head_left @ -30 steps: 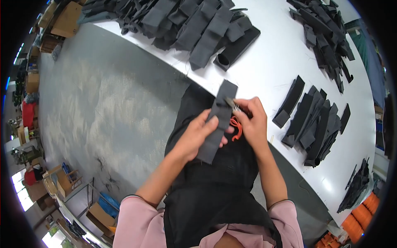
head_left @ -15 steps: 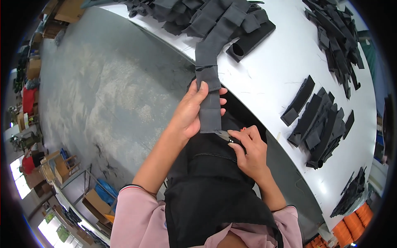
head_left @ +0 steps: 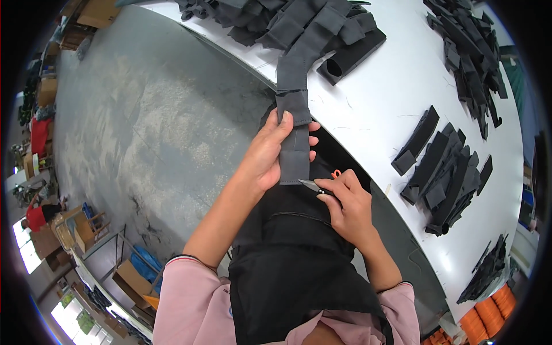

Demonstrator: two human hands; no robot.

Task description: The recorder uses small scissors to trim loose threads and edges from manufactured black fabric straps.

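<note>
A dark grey fabric strip (head_left: 294, 164) with stitched seams hangs off the table's edge and runs back up to a heap of similar pieces. My left hand (head_left: 270, 144) grips the strip, thumb on top and fingertips showing past its right side. In my right hand (head_left: 349, 204) is a pair of small thread snips (head_left: 319, 188), with dark handles and an orange loop (head_left: 336, 173). Their pointed metal tip lies at the strip's lower stitched end, by its right corner. The palm side of my right hand is hidden.
A white table (head_left: 368, 109) slants along the right. On it lie the heap of dark fabric pieces (head_left: 259, 23), a rolled tube-like piece (head_left: 353, 54) and several more piles (head_left: 443, 172). Orange spools (head_left: 489, 313) stand at the lower right. Boxes and a person in red (head_left: 37, 215) are far left.
The strip and my left hand have shifted slightly right. The snips' tip shows more plainly at the strip's end, and their orange loop has come into view.
</note>
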